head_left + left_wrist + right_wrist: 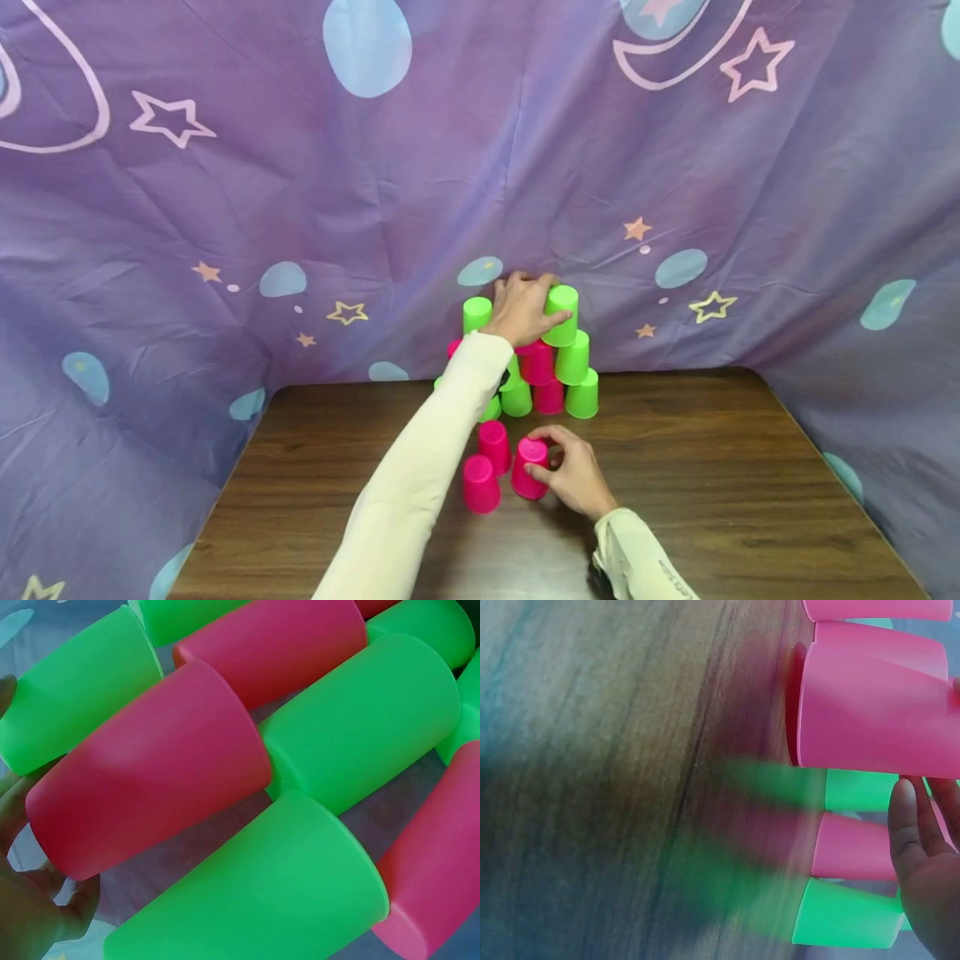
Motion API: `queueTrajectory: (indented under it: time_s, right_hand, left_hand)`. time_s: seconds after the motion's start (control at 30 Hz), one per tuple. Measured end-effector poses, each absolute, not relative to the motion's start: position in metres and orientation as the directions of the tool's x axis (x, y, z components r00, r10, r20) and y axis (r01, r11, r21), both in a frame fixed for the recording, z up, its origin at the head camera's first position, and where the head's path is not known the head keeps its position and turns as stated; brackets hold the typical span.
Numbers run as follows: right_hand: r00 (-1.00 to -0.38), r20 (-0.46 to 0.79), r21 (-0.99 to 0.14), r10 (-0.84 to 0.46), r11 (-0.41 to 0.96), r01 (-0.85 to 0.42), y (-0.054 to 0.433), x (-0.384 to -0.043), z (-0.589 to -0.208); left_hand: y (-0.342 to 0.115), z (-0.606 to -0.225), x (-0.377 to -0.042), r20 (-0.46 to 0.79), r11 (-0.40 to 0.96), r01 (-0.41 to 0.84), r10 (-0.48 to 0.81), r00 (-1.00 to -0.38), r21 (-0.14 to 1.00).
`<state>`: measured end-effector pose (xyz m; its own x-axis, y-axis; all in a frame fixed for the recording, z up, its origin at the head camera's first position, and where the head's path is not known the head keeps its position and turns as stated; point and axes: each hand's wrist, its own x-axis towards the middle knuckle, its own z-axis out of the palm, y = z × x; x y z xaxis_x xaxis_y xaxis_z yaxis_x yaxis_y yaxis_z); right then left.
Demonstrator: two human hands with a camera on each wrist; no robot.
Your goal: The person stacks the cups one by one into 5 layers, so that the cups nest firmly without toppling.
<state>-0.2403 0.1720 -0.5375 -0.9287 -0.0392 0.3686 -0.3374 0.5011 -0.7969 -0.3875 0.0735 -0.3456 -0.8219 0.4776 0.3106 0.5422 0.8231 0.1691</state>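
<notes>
At the upper right of the cup stack, my left hand pinches a green cup. The thumb lies across the cup's front and a finger goes behind it. Beside that cup in the left wrist view is a pink cup, with other fingers at its base; the hand covers it in the head view. In front of the stack my right hand grips an upside-down pink cup between thumb and fingers. In the right wrist view this cup appears large; whether its rim touches the table cannot be told.
Two pink cups, one farther back and one nearer, stand mouth down left of my right hand. Rows of green and pink cups form the stack on the wooden table. Behind it hangs a purple patterned cloth.
</notes>
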Motion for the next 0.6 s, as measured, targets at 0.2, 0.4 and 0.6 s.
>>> queueTrajectory:
  time_s: [0.2, 0.4, 0.6]
  right_hand:
    - [-0.932, 0.360, -0.801, -0.037, 0.499, -0.329, 0.172, -0.239, -0.538]
    - [-0.933, 0.360, -0.803, -0.032, 0.498, -0.327, 0.171, -0.237, -0.537]
    - [-0.935, 0.354, -0.801, -0.031, 0.506, -0.321, 0.170, -0.236, -0.539]
  left_hand:
    - [0.072, -0.350, -0.392, 0.307, 0.825, 0.544, 0.484, -0.820, 0.152]
    - [0.069, -0.355, -0.394, 0.303, 0.834, 0.529, 0.469, -0.830, 0.158]
    - [0.073, -0.359, -0.394, 0.329, 0.833, 0.533, 0.467, -0.821, 0.149]
